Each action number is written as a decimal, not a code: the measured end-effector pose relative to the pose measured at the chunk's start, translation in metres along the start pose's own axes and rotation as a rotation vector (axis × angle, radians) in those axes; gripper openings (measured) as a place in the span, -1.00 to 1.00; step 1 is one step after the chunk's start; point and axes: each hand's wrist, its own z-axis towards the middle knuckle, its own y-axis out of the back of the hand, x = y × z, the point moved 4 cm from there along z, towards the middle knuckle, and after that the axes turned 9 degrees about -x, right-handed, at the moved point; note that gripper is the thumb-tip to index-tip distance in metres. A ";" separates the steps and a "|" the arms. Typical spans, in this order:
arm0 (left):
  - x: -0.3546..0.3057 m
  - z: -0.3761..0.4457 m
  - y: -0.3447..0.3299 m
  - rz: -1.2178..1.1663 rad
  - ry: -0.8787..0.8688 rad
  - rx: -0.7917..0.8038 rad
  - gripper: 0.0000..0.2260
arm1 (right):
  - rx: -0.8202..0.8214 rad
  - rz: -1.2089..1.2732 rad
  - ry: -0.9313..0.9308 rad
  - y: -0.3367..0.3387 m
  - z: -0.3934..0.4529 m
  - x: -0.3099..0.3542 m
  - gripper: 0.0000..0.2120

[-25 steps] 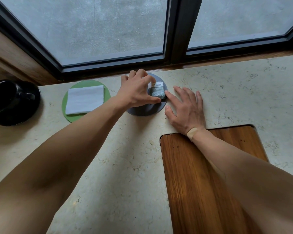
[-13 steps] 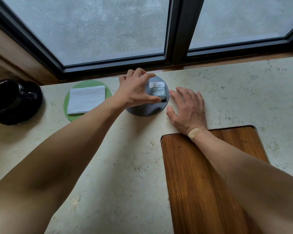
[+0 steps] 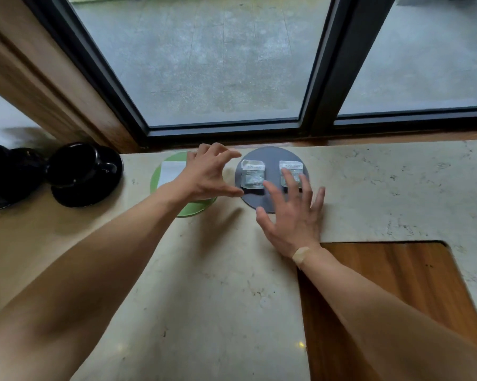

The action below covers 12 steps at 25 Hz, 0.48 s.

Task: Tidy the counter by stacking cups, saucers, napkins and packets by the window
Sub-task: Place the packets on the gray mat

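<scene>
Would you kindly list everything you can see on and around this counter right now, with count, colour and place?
packets: two, clear with white tops, side by side on the grey mat
grey mat: one, round, by the window, centre of the counter
green mat: one, round, left of the grey mat
napkin: one, white, on the green mat, partly hidden by the left hand
cups on saucers: two, black, far left; the leftmost is blurred
counter: one, cream marble
wooden inset: one, brown, lower right
window: dark frame, behind the counter
left hand: open, fingers spread, above the green mat
right hand: open, fingers over the right packet
</scene>
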 end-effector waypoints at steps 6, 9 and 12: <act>-0.012 0.018 -0.020 -0.022 -0.033 0.020 -0.18 | -0.020 -0.079 -0.059 -0.019 -0.002 0.006 -0.30; -0.012 0.025 -0.024 -0.008 -0.044 0.069 -0.21 | -0.017 -0.076 -0.106 -0.020 -0.001 0.005 -0.30; -0.014 0.027 -0.023 0.016 -0.069 0.051 -0.27 | -0.011 -0.070 -0.113 -0.020 -0.001 0.006 -0.31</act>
